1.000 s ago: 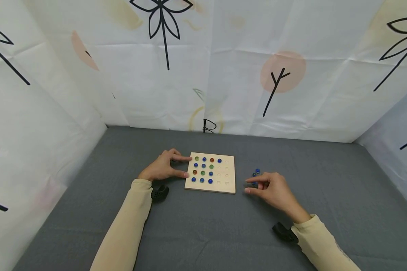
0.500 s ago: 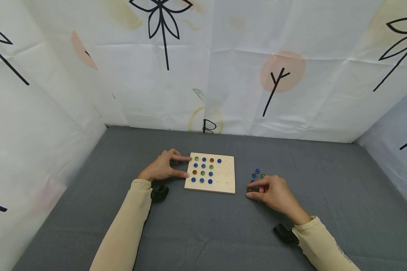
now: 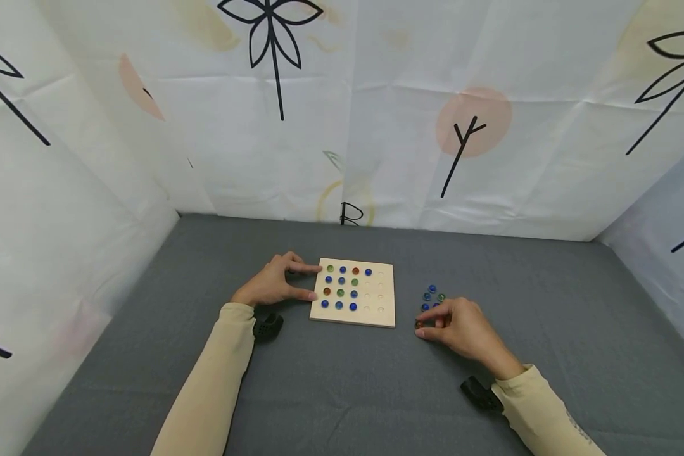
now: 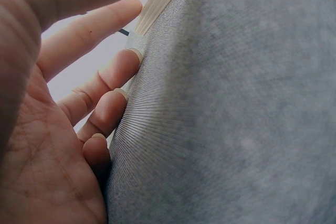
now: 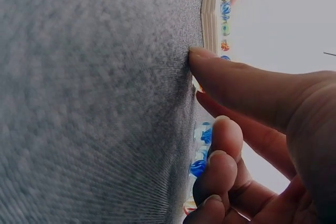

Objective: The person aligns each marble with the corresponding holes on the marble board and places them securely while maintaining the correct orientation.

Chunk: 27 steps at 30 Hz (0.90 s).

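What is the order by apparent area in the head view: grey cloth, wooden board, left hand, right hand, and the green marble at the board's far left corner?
1. Grey cloth
2. Wooden board
3. Left hand and right hand: too alike to rank
4. Green marble

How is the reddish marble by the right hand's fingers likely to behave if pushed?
Looking round, the reddish marble would probably roll on the gray cloth. A blue marble nearby looks glassy, so this one may also be slippery.

grey cloth surface (image 3: 342, 392) | wooden board (image 3: 373, 289) | loose marbles (image 3: 427, 296) beside board
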Each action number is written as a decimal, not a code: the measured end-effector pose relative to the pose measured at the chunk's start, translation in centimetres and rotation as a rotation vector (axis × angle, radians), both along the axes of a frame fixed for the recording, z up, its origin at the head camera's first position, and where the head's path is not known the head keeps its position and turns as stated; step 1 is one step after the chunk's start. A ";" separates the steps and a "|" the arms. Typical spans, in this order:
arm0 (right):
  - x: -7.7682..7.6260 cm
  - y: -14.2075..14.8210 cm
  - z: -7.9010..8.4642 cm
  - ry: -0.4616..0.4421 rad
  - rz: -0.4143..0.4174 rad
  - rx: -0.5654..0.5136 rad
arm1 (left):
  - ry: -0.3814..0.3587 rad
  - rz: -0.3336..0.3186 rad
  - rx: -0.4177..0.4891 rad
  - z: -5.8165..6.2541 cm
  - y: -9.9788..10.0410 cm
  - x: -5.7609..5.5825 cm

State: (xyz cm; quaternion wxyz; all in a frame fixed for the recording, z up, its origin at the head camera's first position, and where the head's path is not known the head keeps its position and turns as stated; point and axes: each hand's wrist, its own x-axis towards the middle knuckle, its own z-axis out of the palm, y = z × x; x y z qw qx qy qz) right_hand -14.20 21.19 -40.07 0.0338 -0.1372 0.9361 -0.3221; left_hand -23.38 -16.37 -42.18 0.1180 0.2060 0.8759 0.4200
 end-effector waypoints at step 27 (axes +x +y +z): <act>0.0 0.1 -0.1 -0.011 0.026 -0.039 | -0.005 0.001 0.003 -0.1 0.0 0.0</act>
